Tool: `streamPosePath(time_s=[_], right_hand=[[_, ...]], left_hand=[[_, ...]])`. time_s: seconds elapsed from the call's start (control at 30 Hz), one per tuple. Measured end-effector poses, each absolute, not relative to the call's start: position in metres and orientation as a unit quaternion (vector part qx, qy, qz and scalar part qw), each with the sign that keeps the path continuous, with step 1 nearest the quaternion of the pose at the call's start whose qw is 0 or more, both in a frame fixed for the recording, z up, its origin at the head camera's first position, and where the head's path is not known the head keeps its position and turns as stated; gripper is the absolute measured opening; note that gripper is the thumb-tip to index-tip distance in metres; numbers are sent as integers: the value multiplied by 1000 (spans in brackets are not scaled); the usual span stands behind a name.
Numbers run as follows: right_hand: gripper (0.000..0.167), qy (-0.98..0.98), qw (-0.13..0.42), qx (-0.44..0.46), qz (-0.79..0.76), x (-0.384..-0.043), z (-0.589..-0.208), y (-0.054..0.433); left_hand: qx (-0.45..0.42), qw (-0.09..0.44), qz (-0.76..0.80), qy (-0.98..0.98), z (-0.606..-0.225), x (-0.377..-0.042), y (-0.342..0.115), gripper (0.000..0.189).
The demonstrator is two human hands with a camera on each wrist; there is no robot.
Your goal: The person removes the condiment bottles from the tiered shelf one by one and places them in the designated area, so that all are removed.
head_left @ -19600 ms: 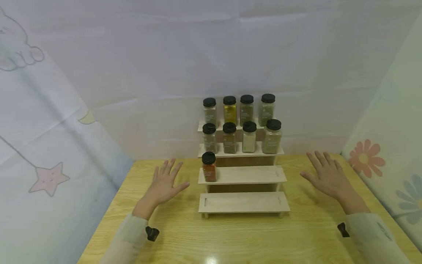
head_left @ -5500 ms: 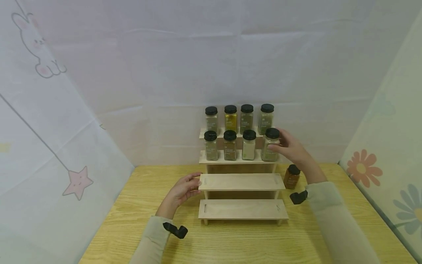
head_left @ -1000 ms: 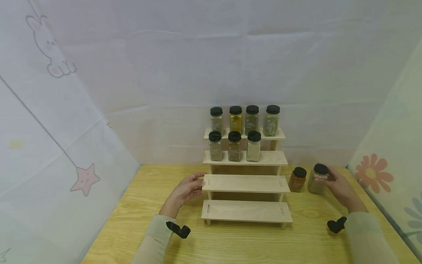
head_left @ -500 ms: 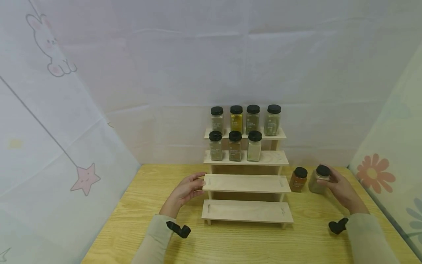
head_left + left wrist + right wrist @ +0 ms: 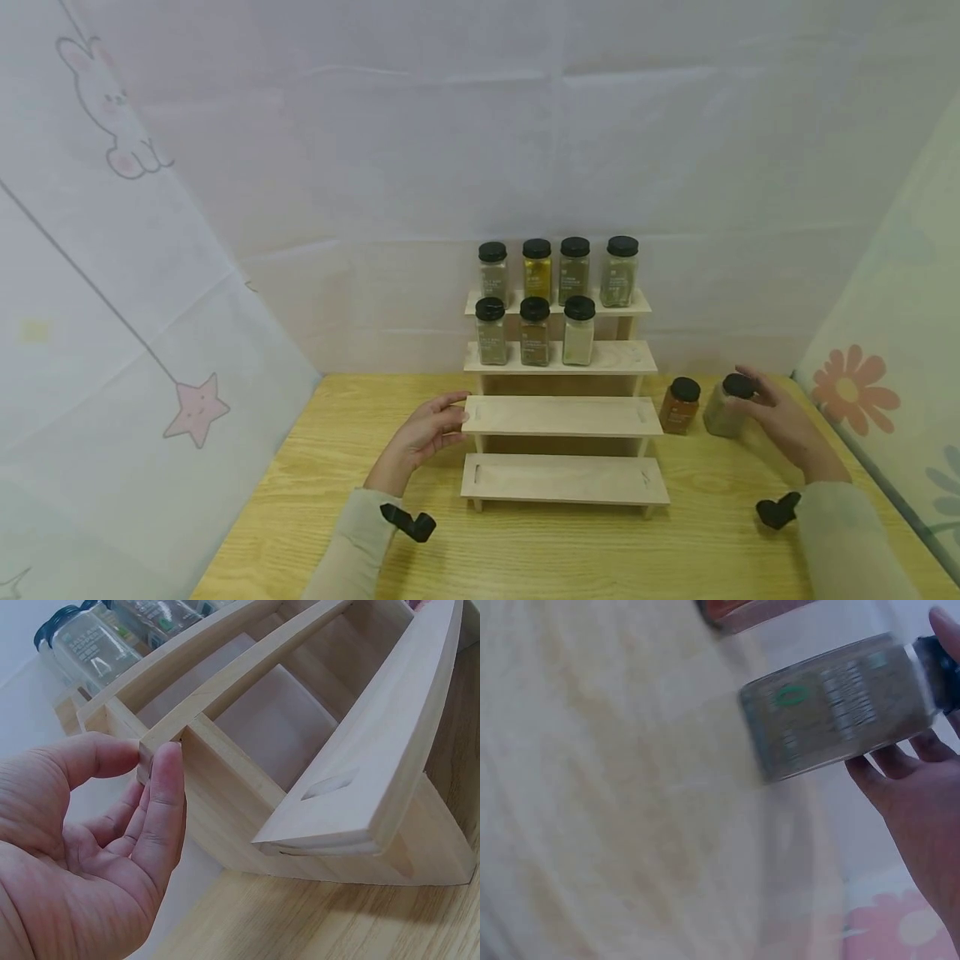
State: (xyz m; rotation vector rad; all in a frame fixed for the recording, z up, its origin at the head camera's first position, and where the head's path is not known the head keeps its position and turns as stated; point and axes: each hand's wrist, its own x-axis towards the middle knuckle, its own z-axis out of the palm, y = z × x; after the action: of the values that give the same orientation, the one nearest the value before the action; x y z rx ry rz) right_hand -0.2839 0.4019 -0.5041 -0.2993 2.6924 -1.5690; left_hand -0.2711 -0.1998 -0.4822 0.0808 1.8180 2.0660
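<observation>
My left hand [image 5: 426,433] pinches the left end of a tiered wooden spice rack [image 5: 562,415] at its second-lowest shelf; the left wrist view shows thumb and fingers on the board's end [image 5: 161,742]. On the table right of the rack stands a spice jar with a black lid and greyish-brown contents [image 5: 723,417]. Around its lid my right hand [image 5: 780,421] is loosened, thumb in front and fingers behind; the jar [image 5: 840,709] stands upright. Just left of it is a jar of red-orange spice [image 5: 679,408].
Several black-lidded jars line the top shelf [image 5: 641,303], and three more stand on the shelf below [image 5: 622,358]. The two lowest shelves hold no jars. Printed cloth walls [image 5: 420,167] enclose the wooden table [image 5: 525,550] at the back and sides.
Since 5.5 s ago the greyish-brown jar has gone from the second shelf to the table, beside the red-orange jar moved earlier. In the last half second my right hand loosened and drew slightly rightward.
</observation>
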Motion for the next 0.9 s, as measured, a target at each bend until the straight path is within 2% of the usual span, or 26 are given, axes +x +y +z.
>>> streamPosePath(time_s=[0.3,0.67,0.9], right_hand=[[66,839,-77,-140,-521,-285,-456,383],[62,831,-74,-157,-529,-281,-396,333],[61,831,-77,-189,-518,-279,-376,303]], left_hand=[[29,193,739,645,-482,-272,-199,68],[31,192,737,647,-484,-273,-199,66],[29,192,739,645,-483,-273,-199,66]])
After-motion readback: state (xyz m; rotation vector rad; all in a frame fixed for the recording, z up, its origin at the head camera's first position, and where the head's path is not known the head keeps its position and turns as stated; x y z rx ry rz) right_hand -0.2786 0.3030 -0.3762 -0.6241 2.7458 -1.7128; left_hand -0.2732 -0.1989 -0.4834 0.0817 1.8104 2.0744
